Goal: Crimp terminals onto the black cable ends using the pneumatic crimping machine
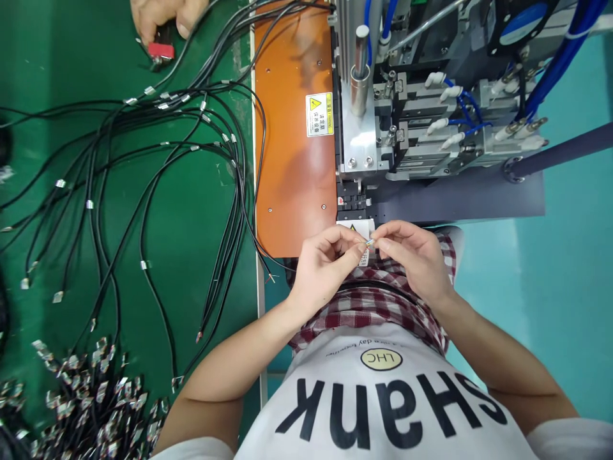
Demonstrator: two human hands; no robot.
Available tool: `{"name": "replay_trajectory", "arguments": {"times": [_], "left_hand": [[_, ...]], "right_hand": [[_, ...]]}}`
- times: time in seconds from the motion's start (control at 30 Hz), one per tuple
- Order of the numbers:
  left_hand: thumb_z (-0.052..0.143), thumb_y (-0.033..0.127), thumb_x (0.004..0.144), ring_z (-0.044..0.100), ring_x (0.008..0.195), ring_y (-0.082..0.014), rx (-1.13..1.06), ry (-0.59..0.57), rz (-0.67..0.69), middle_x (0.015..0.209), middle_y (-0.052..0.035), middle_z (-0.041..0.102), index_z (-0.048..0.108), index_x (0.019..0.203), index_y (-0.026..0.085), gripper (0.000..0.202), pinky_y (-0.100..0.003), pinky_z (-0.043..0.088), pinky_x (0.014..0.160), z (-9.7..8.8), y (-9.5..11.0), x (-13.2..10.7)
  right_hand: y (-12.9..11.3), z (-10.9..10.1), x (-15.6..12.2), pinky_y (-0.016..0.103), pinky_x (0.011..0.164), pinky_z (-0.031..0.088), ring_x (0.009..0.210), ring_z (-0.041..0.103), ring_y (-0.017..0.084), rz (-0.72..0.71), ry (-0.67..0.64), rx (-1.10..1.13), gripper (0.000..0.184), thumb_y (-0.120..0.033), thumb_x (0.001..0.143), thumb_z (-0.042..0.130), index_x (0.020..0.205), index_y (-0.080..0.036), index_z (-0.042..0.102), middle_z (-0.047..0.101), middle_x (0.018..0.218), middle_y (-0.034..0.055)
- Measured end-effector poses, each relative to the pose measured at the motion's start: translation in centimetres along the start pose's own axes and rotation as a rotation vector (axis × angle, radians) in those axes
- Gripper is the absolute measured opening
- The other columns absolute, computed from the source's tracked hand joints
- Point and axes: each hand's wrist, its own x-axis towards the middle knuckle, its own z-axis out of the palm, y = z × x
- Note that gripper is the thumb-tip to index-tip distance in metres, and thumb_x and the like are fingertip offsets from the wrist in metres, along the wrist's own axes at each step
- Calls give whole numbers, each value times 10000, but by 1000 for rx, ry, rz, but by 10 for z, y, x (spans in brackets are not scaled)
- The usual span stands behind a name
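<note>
In front of my lap, my left hand [328,265] is closed, thumb and forefinger pinching small coloured wire ends [369,243]. My right hand [416,257] meets it from the other side, its fingertips pinched on the same wires. The wires are tiny, and the fingers hide most of them. Below the hands, a black cable [378,285] crosses the checked cloth on my lap. Just beyond the fingers is a white warning label [357,226] at the machine's near end.
An orange plate [294,160] lies left of the machine [364,140] with its cylinders and blue hoses. Black cables [234,211] spread over the green table [177,319], one overhanging its edge. Bundled cable ends [100,402] fill the near left. Another person's hand [167,16] holds a red-and-black piece [161,51].
</note>
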Motion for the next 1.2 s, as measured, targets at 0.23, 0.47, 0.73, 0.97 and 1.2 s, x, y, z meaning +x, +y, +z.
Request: {"name": "replay_trajectory", "arguments": {"times": [0.23,0.47,0.73,0.97,1.2], "left_hand": [[796,351,808,485,652,-95,16,-5,17,749,-5,619,710,829,165,207,-226,403,603,1,0,0],[789,344,816,522,674,-102,44,4,48,778,-11,632,713,823,169,191,-230,433,621,3,2,-1],[765,300,841,539,687,-100,53,-5,69,786,-11,638,709,840,164,147,-227,427,623,3,1,-1],[752,301,852,561,677,-105,61,-2,75,781,-15,662,705,844,168,142,-233,432,616,3,-2,-1],[779,346,830,580,687,-114,44,14,69,783,-14,665,705,844,175,188,-235,447,621,3,-4,0]], "right_hand": [[-11,4,-1,288,710,476,752,595,147,-44,-22,-141,78,-286,854,741,847,-210,727,688,830,10],[-5,4,1,291,691,487,735,593,149,-7,-3,-100,87,-291,820,765,815,-210,733,694,810,13],[-4,4,0,285,694,500,740,618,145,7,-11,-55,80,-286,811,780,831,-215,747,711,815,12],[0,6,0,283,669,507,719,623,146,21,11,-23,95,-290,802,776,817,-209,729,695,783,6],[13,13,-4,279,650,502,673,582,131,31,76,55,97,-314,807,766,816,-225,726,675,748,-11]]}}
